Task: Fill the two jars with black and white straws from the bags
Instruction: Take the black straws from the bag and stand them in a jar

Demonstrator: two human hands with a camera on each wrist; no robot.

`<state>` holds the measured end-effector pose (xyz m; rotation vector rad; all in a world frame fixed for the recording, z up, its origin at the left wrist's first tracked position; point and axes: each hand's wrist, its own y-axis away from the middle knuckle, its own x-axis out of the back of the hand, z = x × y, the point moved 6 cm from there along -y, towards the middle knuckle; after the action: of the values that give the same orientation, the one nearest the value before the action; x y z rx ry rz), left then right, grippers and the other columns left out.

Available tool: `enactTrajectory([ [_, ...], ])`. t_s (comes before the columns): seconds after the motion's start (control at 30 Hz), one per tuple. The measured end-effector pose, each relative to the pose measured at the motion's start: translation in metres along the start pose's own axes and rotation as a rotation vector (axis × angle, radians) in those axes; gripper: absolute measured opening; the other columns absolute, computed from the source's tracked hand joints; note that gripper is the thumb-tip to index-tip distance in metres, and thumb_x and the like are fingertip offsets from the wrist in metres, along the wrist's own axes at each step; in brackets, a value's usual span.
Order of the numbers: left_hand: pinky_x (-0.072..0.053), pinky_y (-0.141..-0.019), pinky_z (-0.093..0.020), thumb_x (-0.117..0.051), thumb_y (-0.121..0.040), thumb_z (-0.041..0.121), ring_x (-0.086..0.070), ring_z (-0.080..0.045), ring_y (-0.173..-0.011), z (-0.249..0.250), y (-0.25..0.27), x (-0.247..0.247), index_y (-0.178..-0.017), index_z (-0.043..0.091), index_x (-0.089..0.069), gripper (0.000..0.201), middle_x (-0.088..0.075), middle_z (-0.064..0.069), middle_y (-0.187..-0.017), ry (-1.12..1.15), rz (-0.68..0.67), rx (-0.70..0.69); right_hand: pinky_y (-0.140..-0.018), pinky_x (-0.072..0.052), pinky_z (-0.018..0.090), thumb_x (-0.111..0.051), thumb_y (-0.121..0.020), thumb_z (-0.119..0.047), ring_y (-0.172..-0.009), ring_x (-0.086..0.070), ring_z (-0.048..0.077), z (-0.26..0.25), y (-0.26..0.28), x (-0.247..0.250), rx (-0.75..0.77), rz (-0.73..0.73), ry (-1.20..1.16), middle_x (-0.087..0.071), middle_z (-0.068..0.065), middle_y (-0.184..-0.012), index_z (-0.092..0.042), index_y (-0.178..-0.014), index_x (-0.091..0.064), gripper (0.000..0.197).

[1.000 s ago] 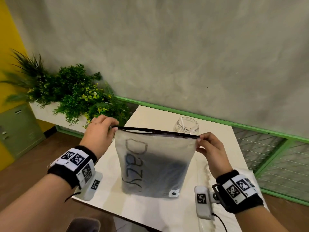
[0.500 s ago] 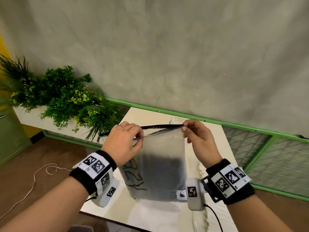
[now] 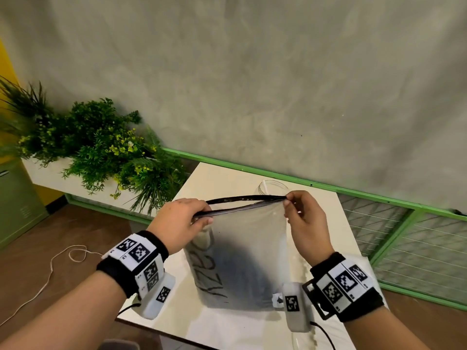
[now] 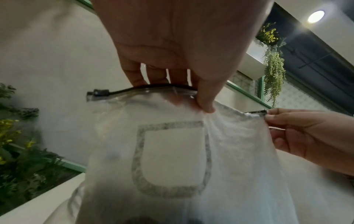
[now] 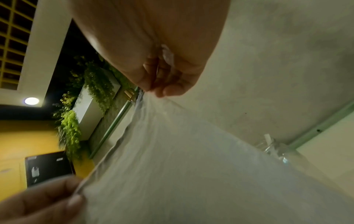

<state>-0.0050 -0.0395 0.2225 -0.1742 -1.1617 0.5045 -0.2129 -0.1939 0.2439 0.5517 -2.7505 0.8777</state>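
Observation:
A frosted zip bag (image 3: 242, 253) with a black zip top stands upright on the white table (image 3: 219, 178), a dark mass of black straws showing through its lower half. My left hand (image 3: 188, 221) pinches the near lip of the bag's mouth. My right hand (image 3: 293, 205) pinches the zip's right end, and the two lips stand slightly apart. In the left wrist view the bag (image 4: 172, 151) hangs below my left hand (image 4: 191, 98), with the right hand (image 4: 268, 116) at its corner. A glass jar (image 3: 271, 189) with one white straw stands behind the bag.
A planter box of green plants (image 3: 101, 152) sits left of the table. A green rail (image 3: 379, 198) runs along the grey wall behind. A white cord (image 3: 58, 258) lies on the brown floor at left. A second bag (image 3: 364, 263) lies at the table's right edge.
The bag's mouth, shut and stretched flat a second ago, now gapes between its two lips. My left hand moved in along the near lip; my right hand moved from the far corner inward.

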Motion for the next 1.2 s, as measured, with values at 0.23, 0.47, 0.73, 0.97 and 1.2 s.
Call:
enactTrajectory([
  [0.23,-0.047,-0.073,-0.033,-0.048,-0.086,0.048,-0.057,-0.006,-0.081,0.029,0.002,-0.015,-0.095,0.032,-0.065,0.025,-0.061,0.021,-0.086,0.093,0.027,-0.228,-0.104,-0.028,0.055,-0.069,-0.069,-0.031,-0.114,-0.054,0.023,-0.026,0.038,-0.056,0.709,-0.482,0.939,-0.065,-0.008,-0.106,-0.027,-0.112,-0.058,0.044],
  [0.47,-0.038,-0.060,-0.030,-0.029,-0.092,0.060,-0.057,-0.019,-0.075,0.018,0.001,-0.020,-0.075,0.028,-0.055,0.045,-0.062,0.004,-0.073,-0.200,-0.208,0.069,-0.061,-0.048,0.031,-0.036,-0.087,-0.035,-0.063,-0.059,0.018,-0.005,0.032,-0.037,0.578,-0.601,0.946,-0.061,-0.012,-0.067,-0.027,-0.077,-0.061,0.028],
  [0.73,-0.030,-0.098,-0.040,-0.060,-0.070,0.061,-0.031,-0.024,-0.124,0.031,-0.007,-0.041,-0.129,0.038,-0.045,0.065,-0.029,0.001,-0.135,-0.512,-0.260,0.072,-0.058,-0.038,0.034,-0.025,-0.092,-0.060,-0.060,-0.044,0.013,-0.002,0.048,-0.026,0.273,-0.673,0.563,-0.048,-0.003,-0.057,-0.020,-0.064,-0.048,0.054],
  [0.97,-0.030,-0.086,-0.037,-0.069,-0.066,0.039,-0.033,-0.026,-0.113,0.023,-0.019,-0.044,-0.129,0.034,-0.042,0.069,-0.029,-0.003,-0.121,-0.572,-0.173,0.213,-0.056,-0.032,0.021,-0.055,-0.088,-0.034,-0.065,-0.051,0.006,0.006,0.052,-0.030,0.122,-0.759,0.750,-0.047,-0.012,-0.058,-0.032,-0.111,-0.060,0.023],
  [1.2,-0.044,-0.092,-0.035,-0.044,-0.081,0.003,-0.049,-0.028,-0.118,0.015,-0.023,-0.062,-0.144,0.031,-0.020,0.072,-0.039,-0.006,-0.142,-0.069,-0.363,0.260,-0.065,-0.047,0.034,-0.057,-0.087,-0.016,-0.080,-0.061,0.031,0.016,0.060,-0.039,0.138,-0.843,1.021,-0.028,0.003,-0.138,-0.031,-0.128,-0.047,0.044],
])
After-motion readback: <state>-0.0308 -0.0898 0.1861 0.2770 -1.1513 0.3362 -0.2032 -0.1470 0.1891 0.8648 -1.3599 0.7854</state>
